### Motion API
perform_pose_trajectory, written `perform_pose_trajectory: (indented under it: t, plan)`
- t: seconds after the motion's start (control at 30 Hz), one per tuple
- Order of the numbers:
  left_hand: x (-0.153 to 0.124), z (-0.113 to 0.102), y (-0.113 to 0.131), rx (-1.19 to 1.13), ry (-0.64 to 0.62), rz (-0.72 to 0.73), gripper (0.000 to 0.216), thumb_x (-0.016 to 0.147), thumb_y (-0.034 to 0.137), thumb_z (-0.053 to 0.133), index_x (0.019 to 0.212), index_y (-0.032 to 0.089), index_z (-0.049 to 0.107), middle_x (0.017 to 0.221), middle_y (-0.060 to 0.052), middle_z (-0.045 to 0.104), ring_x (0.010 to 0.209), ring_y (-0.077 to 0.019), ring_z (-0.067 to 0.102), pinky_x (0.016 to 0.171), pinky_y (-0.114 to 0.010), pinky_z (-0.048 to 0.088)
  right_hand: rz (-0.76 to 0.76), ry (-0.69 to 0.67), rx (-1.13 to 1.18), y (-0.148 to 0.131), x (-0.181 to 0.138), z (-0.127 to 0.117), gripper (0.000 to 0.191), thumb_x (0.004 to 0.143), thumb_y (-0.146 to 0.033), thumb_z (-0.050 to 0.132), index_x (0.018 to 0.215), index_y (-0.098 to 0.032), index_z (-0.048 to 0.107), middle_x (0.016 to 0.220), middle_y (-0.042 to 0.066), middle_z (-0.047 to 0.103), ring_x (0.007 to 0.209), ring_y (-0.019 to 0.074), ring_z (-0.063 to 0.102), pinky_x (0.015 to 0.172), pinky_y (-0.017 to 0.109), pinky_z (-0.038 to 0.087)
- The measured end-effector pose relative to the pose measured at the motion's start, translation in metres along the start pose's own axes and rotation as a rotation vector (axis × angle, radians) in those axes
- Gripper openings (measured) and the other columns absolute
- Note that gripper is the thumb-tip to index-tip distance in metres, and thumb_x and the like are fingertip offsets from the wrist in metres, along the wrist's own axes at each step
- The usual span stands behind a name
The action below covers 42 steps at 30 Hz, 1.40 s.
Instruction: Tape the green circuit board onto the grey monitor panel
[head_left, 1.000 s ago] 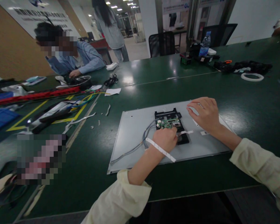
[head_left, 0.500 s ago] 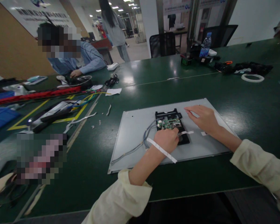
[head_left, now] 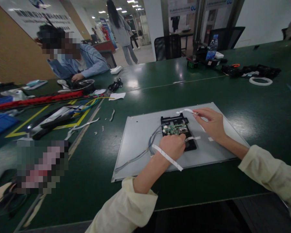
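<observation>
A black bracket point(head_left: 191, 144) with a green circuit board point(head_left: 176, 129) lies on a pale flat panel point(head_left: 138, 139). My left hand point(head_left: 172, 144) is closed over the bracket's lower left part. Its fingertips are hidden, so what they grip does not show. One white tape strip point(head_left: 168, 157) crosses that wrist, and a second short tape strip point(head_left: 193, 138) runs over the bracket beside the fingers. Above the panel's right half, my right hand point(head_left: 210, 122) pinches the end of another white strip of tape point(head_left: 185, 111). Grey cables point(head_left: 138, 156) lead from the board across the panel.
At left on the green table point(head_left: 145, 95) are a blue tray point(head_left: 5, 121), a red strip point(head_left: 38, 99) and tape scraps point(head_left: 112, 115). A white ring point(head_left: 260, 81) and a water bottle point(head_left: 212, 48) stand farther back. Across the table sits a person point(head_left: 87, 61).
My right hand's fingers have come together, and a white tape strip now shows from them toward the bracket's top. My left hand stays in place. A person in the background has shifted slightly.
</observation>
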<state>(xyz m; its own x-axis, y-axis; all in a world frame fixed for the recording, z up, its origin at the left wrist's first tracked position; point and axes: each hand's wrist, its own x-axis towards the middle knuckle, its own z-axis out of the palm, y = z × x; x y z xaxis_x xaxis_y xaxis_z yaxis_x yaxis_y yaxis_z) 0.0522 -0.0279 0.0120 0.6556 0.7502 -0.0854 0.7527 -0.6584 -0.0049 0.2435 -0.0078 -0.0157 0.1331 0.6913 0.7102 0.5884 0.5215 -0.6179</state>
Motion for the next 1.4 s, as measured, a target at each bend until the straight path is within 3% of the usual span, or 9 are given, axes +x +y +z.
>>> perform_pose_trajectory:
  t: [0.3, 0.77, 1.03, 1.17, 1.4]
  plan:
    - [0.000, -0.001, 0.000, 0.014, -0.002, 0.014, 0.024, 0.087, 0.022, 0.037, 0.095, 0.017, 0.059, 0.078, -0.008, 0.067, 0.073, -0.0260, 0.067, 0.061, -0.035, 0.051, 0.077, -0.124, 0.121, 0.001, -0.005, 0.006, 0.022, 0.083, -0.023, 0.057, 0.100, -0.023, 0.071, 0.101, 0.004, 0.069, 0.089, 0.0169, 0.064, 0.077, 0.032, 0.055]
    - [-0.001, -0.002, 0.001, 0.003, -0.019, -0.021, 0.024, 0.088, 0.022, 0.038, 0.095, 0.015, 0.060, 0.079, -0.009, 0.068, 0.074, -0.0236, 0.067, 0.065, -0.033, 0.049, 0.068, -0.262, -0.072, 0.002, -0.011, -0.002, 0.017, 0.081, -0.024, 0.057, 0.087, -0.020, 0.072, 0.084, 0.003, 0.071, 0.066, 0.0144, 0.064, 0.059, 0.026, 0.051]
    - [-0.002, -0.002, 0.001, 0.020, -0.022, 0.018, 0.025, 0.089, 0.022, 0.037, 0.096, 0.016, 0.060, 0.081, -0.009, 0.067, 0.076, -0.0239, 0.067, 0.065, -0.033, 0.050, 0.038, -0.387, -0.106, -0.001, -0.013, -0.008, 0.016, 0.080, -0.021, 0.055, 0.087, -0.020, 0.070, 0.081, 0.002, 0.070, 0.069, 0.0138, 0.064, 0.061, 0.026, 0.050]
    - [-0.002, -0.005, 0.000, 0.016, -0.027, 0.028, 0.026, 0.090, 0.022, 0.035, 0.096, 0.016, 0.059, 0.081, -0.009, 0.067, 0.075, -0.0234, 0.067, 0.065, -0.033, 0.050, 0.043, -0.338, -0.098, 0.000, -0.013, -0.007, 0.016, 0.080, -0.022, 0.056, 0.086, -0.020, 0.070, 0.082, 0.003, 0.070, 0.068, 0.0140, 0.064, 0.059, 0.026, 0.050]
    - [-0.002, -0.008, -0.005, 0.006, 0.062, 0.012, 0.022, 0.089, 0.022, 0.037, 0.095, 0.016, 0.058, 0.083, -0.007, 0.068, 0.073, -0.0228, 0.066, 0.061, -0.030, 0.046, 0.163, -0.121, 0.025, 0.004, -0.012, -0.001, 0.020, 0.083, -0.030, 0.058, 0.092, -0.020, 0.072, 0.087, 0.003, 0.072, 0.076, 0.0167, 0.067, 0.068, 0.029, 0.055]
